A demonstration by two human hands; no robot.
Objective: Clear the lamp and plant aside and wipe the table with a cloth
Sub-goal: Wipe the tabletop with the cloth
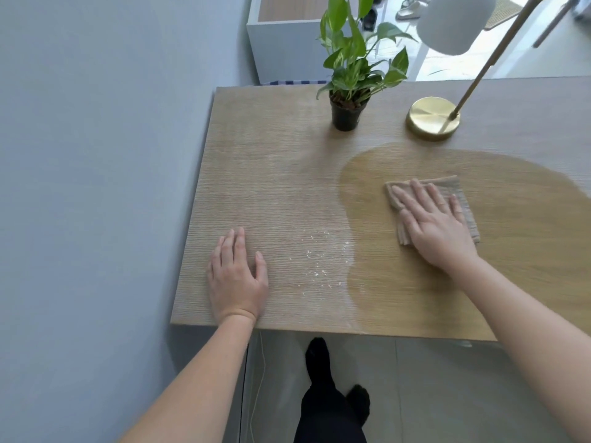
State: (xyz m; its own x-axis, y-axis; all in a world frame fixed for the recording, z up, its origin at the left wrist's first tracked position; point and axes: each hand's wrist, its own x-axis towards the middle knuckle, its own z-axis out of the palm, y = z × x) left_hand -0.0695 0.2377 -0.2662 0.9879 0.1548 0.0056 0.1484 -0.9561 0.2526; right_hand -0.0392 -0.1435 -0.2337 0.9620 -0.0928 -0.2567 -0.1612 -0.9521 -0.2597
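Note:
A wooden table (256, 187) fills the middle of the view. My right hand (435, 222) lies flat on a folded beige cloth (460, 193), pressing it onto the table's right half, inside a darker damp patch (511, 251). My left hand (236, 276) rests flat on the table near its front left edge, fingers apart, holding nothing. White crumbs (319, 260) are scattered between the two hands. At the back stand a green plant in a black pot (347, 113) and a lamp with a round brass base (431, 118) and a white shade (454, 22).
A grey wall (96, 155) runs along the table's left side. Behind the table stands a white cabinet (281, 49), with shoes on the floor beyond. My legs in black (329, 404) show below the front edge.

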